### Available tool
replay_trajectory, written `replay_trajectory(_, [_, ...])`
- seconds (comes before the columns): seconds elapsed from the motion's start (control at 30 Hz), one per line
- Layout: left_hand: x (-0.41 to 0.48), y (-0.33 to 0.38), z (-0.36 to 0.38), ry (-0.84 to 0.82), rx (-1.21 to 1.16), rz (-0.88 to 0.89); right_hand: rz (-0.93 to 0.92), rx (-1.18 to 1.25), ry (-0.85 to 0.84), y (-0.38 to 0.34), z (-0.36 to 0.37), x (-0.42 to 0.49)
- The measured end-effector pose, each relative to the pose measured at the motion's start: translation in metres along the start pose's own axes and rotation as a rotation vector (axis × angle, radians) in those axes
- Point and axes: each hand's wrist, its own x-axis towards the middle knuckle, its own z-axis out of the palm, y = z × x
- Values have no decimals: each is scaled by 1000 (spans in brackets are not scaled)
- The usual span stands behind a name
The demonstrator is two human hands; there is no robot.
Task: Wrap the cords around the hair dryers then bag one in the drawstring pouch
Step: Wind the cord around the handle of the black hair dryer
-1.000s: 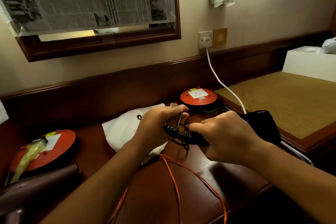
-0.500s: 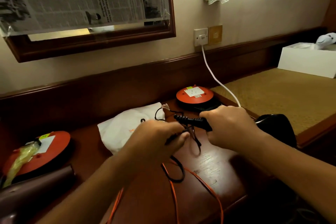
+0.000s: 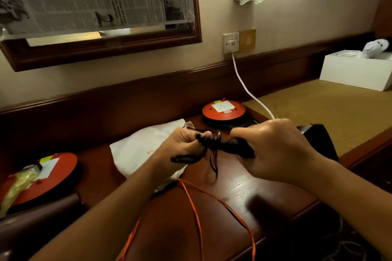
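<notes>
While the left hand (image 3: 182, 144) pinches a loop of the thin black cord (image 3: 186, 158), the right hand (image 3: 275, 150) is curled tight round the handle of the black plastic hair dryer (image 3: 318, 140). Both hands hold the dryer up in the air, just above the dark red-brown wooden counter (image 3: 244, 193).

Some turns of cord already sit round the handle, between the two hands. One loop and a short bit of cord hang loose below, so I think this wrap is nearly done but not finished. The white cloth drawstring pouch (image 3: 137, 150) lies flat on the counter behind the left hand, and nothing is in it yet. A brown tube shape (image 3: 38, 214) lies at the near left edge. It may be the other dryer, but I cannot tell if its cord is wrapped. So the bagging is left to do.

The dryer lies on its side. Its long line runs left to right. The handle end points left, toward the left hand, and the fat body sticks out to the right, past the right hand.
</notes>
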Motion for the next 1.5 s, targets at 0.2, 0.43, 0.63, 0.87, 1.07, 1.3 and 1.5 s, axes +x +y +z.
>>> replay_trajectory(0.2, [-35, -44, 33, 218, 604, 141, 239, -91, 68, 15, 7, 9])
replay_trajectory(0.43, [-53, -10, 57, 243, 1029, 386, 421, -168, -134, 30, 29, 18])
replay_trajectory(0.63, [-61, -12, 73, -93, 1310, 263, 458, -122, -132, 36, 33, 27])
replay_trajectory(0.87, [-72, -15, 82, -251, 1223, 385, 541, -37, -221, 44, 39, 28])
replay_trajectory(1.07, [-61, 43, 72, -94, 843, 483, 501, -196, -260, 42, 56, 22])
replay_trajectory(1.3, [18, 81, 9, 251, 724, 458, 124, -265, -288, 13, 53, 9])
replay_trajectory(1.5, [55, 19, -45, 425, 697, 196, 90, -201, -28, 3, 30, -3])
